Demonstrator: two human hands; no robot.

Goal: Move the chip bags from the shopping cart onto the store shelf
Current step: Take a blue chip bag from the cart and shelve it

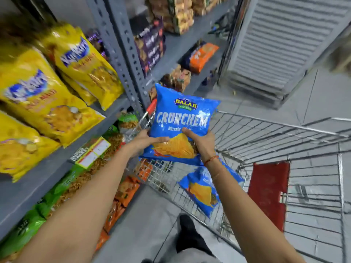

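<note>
Both hands, left [147,142] and right [199,143], clasp a blue bag [180,122] upright, its long axis toward twelve o'clock. The shelf [62,160] lies at nine o'clock, nearer the left hand.

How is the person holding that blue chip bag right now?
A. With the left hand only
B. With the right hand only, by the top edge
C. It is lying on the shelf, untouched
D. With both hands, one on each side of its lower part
D: the left hand and the right hand both grip the lower part of the blue chip bag, held up above the shopping cart.
</note>
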